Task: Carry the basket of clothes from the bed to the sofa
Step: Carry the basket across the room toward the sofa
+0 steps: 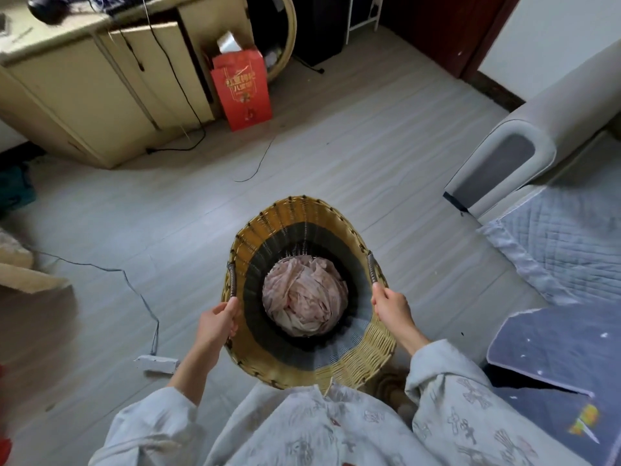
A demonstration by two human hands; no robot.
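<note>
A tall woven basket (268, 223), yellow at the rim with dark and grey bands inside, hangs in front of my body above the floor. Pale pink crumpled clothes (304, 301) lie at its bottom. My left hand (216, 322) grips the dark handle on the basket's left side. My right hand (391, 306) grips the handle on its right side. A grey sofa (504, 163) with a rounded armrest stands to the right, with a quilted cover (564, 243) over its seat.
A beige cabinet (100, 95) with trailing cables stands at the far left, a red gift bag (243, 89) beside it. A white power strip (156, 363) and its cord lie on the floor at my left. A dark blue cushion (564, 358) sits at lower right.
</note>
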